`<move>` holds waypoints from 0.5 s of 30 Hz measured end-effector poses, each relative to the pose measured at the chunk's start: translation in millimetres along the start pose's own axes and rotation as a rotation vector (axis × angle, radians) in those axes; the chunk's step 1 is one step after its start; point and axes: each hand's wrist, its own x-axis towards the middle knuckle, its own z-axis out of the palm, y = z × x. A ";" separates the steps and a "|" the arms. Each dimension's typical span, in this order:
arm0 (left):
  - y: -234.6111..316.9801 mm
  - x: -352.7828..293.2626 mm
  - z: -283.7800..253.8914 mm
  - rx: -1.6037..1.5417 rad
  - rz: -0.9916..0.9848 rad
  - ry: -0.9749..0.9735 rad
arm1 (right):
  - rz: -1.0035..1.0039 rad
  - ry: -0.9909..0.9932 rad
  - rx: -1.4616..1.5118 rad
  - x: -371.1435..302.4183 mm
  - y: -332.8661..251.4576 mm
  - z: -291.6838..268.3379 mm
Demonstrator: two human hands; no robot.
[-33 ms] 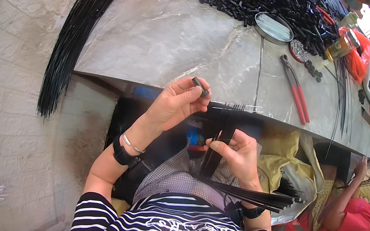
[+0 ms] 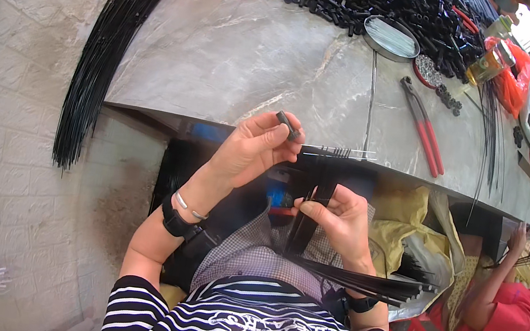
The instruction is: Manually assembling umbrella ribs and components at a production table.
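Between the thumb and fingers of my left hand (image 2: 259, 140) is a short black tube (image 2: 288, 126), held just off the table's front edge. My right hand (image 2: 338, 223) pinches a flat bundle of thin black rods (image 2: 307, 229) standing up over my lap. Thin silvery wires (image 2: 359, 155) cross the top ends of these rods, close to my left fingertips. Whether the wires join the tube, I cannot tell. More black rods (image 2: 371, 284) lie across my right wrist, pointing right.
A heap of short black tubes (image 2: 376, 5) covers the back of the grey table (image 2: 227, 54). Nearby are a round tin of thin white sticks (image 2: 389, 49) and red-handled pliers (image 2: 427, 140). Long black rods (image 2: 110, 62) overhang the left edge. A person in red (image 2: 498, 320) works at right.
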 end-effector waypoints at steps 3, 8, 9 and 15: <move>-2.5 2.3 -2.2 0.006 -0.062 -0.048 | 0.007 -0.010 0.016 3.6 0.2 0.3; 1.2 4.4 -5.6 0.149 -0.064 -0.100 | 0.013 -0.049 -0.007 9.6 1.7 3.3; 2.1 4.8 -5.5 0.148 -0.065 -0.098 | 0.017 -0.054 -0.024 10.1 1.8 3.4; 8.4 4.3 -1.5 0.270 -0.080 -0.086 | 0.041 -0.065 -0.038 9.4 2.3 4.6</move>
